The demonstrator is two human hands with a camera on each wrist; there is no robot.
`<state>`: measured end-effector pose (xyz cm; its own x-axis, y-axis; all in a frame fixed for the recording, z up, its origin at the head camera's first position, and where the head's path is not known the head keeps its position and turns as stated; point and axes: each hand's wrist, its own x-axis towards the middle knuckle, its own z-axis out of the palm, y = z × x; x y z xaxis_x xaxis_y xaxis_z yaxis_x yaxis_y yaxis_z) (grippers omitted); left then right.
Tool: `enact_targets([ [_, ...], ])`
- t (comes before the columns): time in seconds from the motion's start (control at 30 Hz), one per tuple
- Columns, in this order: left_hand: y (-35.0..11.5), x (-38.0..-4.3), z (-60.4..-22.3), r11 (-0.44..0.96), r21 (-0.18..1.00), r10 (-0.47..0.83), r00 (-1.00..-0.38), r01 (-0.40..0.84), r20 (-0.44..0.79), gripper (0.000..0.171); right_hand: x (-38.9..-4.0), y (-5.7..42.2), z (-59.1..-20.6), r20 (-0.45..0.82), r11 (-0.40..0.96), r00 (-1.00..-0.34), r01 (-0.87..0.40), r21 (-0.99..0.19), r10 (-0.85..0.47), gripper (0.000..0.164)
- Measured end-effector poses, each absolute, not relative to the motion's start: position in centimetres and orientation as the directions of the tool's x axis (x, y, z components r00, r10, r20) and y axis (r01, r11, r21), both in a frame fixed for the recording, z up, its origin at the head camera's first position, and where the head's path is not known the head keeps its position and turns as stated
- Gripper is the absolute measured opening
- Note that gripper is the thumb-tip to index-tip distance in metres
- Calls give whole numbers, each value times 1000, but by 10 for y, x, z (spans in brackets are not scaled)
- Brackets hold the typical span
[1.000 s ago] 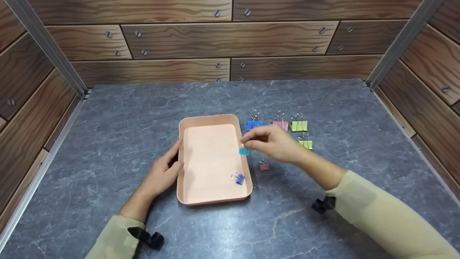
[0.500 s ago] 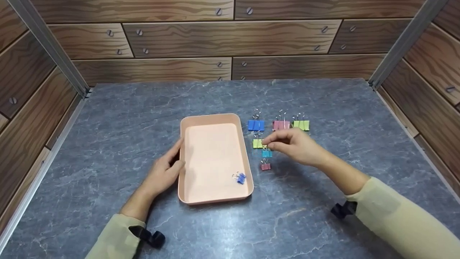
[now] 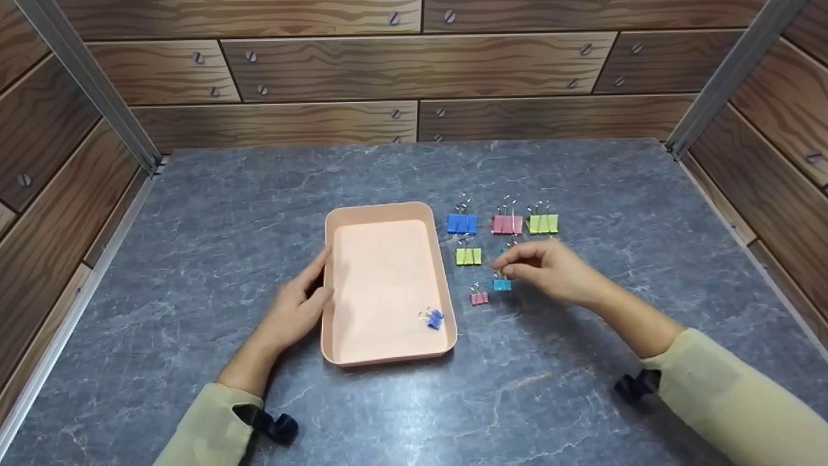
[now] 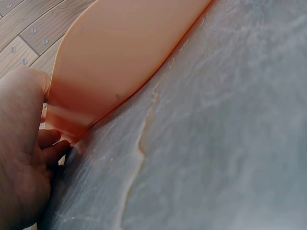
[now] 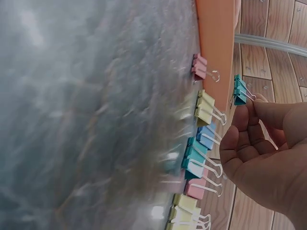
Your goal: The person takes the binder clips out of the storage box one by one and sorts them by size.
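Between thumb and fingertips, my right hand (image 3: pixel 550 268) pinches a small teal binder clip (image 3: pixel 502 285) by its wire handles, with its body hanging down. The right wrist view shows this clip raised off the table, apart from the row of clips. Behind the hand, another teal binder clip (image 5: pixel 194 155) is mostly hidden in the head view. My left hand (image 3: pixel 297 307) rests against the left wall of a peach tray (image 3: pixel 328 323), fingers extended along it. Inside the tray, near its front right corner, lies a small blue binder clip (image 3: pixel 435 319).
Right of the tray stand large blue (image 3: pixel 462 224), pink (image 3: pixel 506 224) and lime (image 3: pixel 543 224) binder clips in a back row. A medium lime clip (image 3: pixel 468 256) and a small pink clip (image 3: pixel 479 298) sit nearer. Wood-patterned walls (image 3: pixel 414 68) enclose the marbled table (image 3: pixel 259 188).
My right hand has moved right from the tray's right rim with the small teal clip, uncovering the medium lime clip beside the tray. The left hand and tray stay in place.
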<state>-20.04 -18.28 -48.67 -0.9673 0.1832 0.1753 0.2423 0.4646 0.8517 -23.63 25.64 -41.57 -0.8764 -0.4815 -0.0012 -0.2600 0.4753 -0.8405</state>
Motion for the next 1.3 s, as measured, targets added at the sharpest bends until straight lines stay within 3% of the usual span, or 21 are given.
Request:
enact_targets([
  [0.67, -181, -200, -484, 471, 853, 170, -972, 224, 162, 66, -234, 277, -432, -76, 584, -895, -221, -781, -440, 18],
  [1.3, -182, -200, -485, 463, 861, 175, -974, 213, 146, 66, -234, 280, -438, -70, 567, -892, -221, -794, -446, 18],
])
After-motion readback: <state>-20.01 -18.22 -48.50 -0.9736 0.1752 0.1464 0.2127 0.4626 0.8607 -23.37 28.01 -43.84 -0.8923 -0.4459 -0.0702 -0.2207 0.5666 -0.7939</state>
